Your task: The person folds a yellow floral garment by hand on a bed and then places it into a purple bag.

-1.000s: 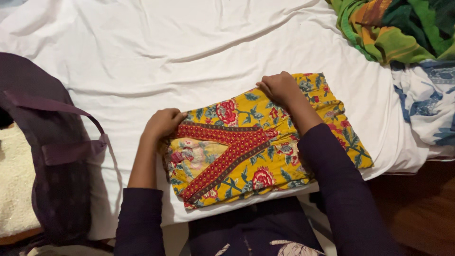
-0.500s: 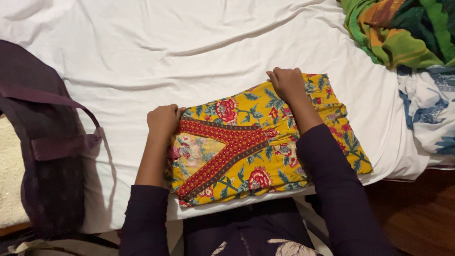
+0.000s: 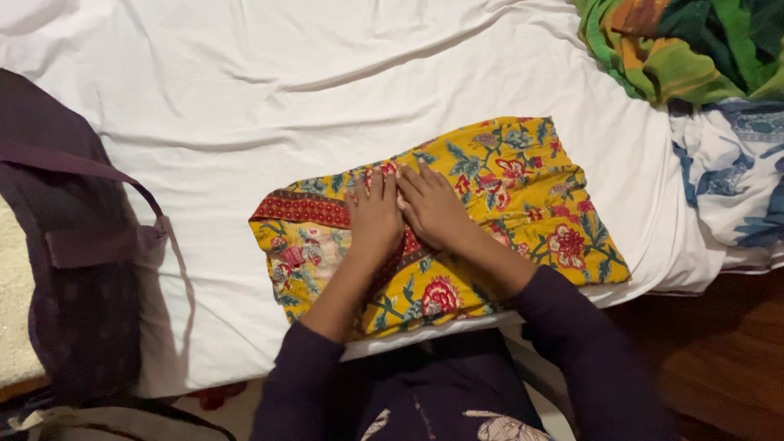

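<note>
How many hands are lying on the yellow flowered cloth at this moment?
2. The left hand and the right hand lie flat, side by side, on the middle of the folded yellow cloth, which rests on the white sheet. No other hands show.

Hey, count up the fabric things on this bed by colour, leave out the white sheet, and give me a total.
Yellow floral folded garment, both hands flat on it (left hand, right hand): 1
Green and orange striped cloth: 1
White and blue printed cloth: 1
Dark purple bag with straps: 1
Total: 4
</note>
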